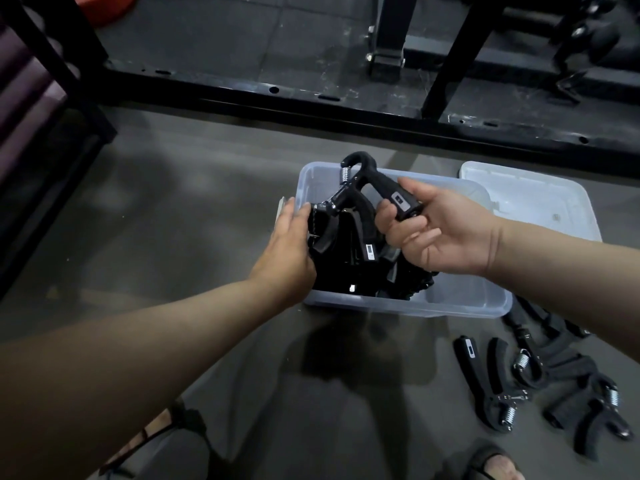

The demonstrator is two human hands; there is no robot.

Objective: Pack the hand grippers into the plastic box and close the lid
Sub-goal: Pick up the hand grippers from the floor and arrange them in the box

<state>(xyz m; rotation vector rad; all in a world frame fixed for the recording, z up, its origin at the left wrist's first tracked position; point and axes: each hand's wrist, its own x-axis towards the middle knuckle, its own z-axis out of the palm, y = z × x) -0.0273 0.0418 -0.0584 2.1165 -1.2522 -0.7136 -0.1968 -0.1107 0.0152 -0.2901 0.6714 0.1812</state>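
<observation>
Head view, looking down at a grey floor (173, 209). The right hand (440, 230) came in from the right edge with its palm turned up towards the camera. Its fingers were curled round one handle of the raised hand gripper (363, 174), with the thumb laid along the top of that handle. This black gripper stood above the clear plastic box (408, 306), its looped top and coil spring over the far wall and its other handle pointing down and left to the left hand.

The left hand (289, 244) reached in from the lower left, back uppermost and fingers nearly straight, over the box's left end. Its fingertips touched the black end of a gripper there. The thumb was hidden, but no clenching showed.

The packed hand grippers (349, 258) filled the left and middle of the box as one dark mass — their number could not be made out. The right end of the box showed bare plastic. The lid (530, 199) lay flat on the floor just behind the box's right end, off the box.

The loose hand grippers (519, 386) lay overlapping on the floor at the lower right, near the box, some cut off by the frame edge.

A black steel rack base (311, 95) crossed the floor beyond the box. Two sandalled feet (491, 462) were cut off at the bottom edge — one of them only a blurred strap.
</observation>
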